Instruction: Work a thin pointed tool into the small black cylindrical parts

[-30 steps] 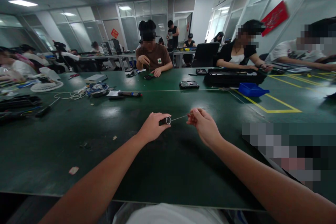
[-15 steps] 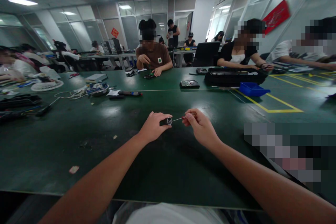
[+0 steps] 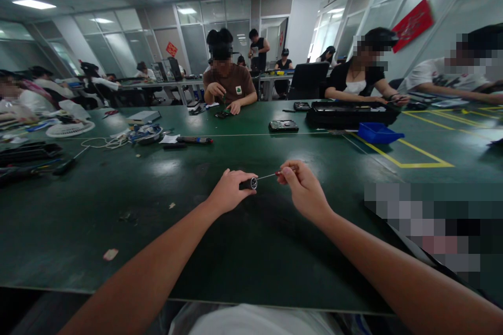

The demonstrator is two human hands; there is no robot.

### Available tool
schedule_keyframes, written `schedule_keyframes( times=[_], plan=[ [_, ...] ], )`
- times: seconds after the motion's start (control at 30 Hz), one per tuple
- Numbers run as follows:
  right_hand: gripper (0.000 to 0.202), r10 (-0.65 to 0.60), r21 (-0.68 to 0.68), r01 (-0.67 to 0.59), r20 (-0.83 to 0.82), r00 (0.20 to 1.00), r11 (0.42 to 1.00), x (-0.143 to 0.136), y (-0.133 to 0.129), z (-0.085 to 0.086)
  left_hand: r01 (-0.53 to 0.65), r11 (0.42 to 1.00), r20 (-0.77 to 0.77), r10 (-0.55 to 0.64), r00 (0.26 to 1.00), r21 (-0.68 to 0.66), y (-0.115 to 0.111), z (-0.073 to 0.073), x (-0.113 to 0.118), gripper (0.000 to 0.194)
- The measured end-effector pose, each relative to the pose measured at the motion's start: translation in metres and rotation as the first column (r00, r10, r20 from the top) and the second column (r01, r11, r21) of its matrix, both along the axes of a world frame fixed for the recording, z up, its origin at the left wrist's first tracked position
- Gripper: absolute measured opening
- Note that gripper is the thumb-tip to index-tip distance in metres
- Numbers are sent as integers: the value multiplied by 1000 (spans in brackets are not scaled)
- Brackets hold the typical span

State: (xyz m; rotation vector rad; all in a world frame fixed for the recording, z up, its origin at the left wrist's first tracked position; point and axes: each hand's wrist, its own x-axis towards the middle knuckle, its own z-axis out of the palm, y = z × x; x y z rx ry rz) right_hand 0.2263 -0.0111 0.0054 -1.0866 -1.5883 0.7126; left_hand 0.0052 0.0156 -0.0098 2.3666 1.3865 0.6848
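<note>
My left hand (image 3: 230, 191) is closed around a small black cylinder (image 3: 248, 183) whose round end, with a silvery rim, faces right. Fingers and thumb grip it from above and below. Opposite it, my right hand (image 3: 301, 186) pinches the reddish handle of a screwdriver (image 3: 268, 176). The thin metal shaft points left, and its tip is at the rim of the cylinder; whether it touches or enters is too small to tell. Both hands are held over the green table (image 3: 236, 251).
Across the table lie a hard drive (image 3: 283, 125), a blue tray (image 3: 379, 133), a long black case (image 3: 351, 115), a pen-like tool (image 3: 194, 140) and bundled cables (image 3: 145, 133). A person in brown (image 3: 230, 84) works opposite. A pixelated patch covers the right.
My right hand has shifted slightly up and to the right with the screwdriver, whose shaft now slopes more. The cylinder in my left hand has turned or lowered a little.
</note>
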Motion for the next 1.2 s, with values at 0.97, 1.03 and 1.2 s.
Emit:
schedule_keyframes(
  times=[0.97, 1.03, 1.2],
  plan=[
    [21, -110, -12, 117, 267, 957, 993, -1, 1, 4, -39, 996, 103, 47, 994, -80, 0, 3, -3, 38],
    [20, -112, -12, 119, 262, 959, 993, -1, 0, 5, -65, 994, 175, 80, 981, -85, 0, 3, -2, 36],
    [21, -115, -27, 125, 240, 964, 992, 0, -1, 4, -137, 983, 379, 173, 909, -119, 3, -1, 0, 33]
  ],
)
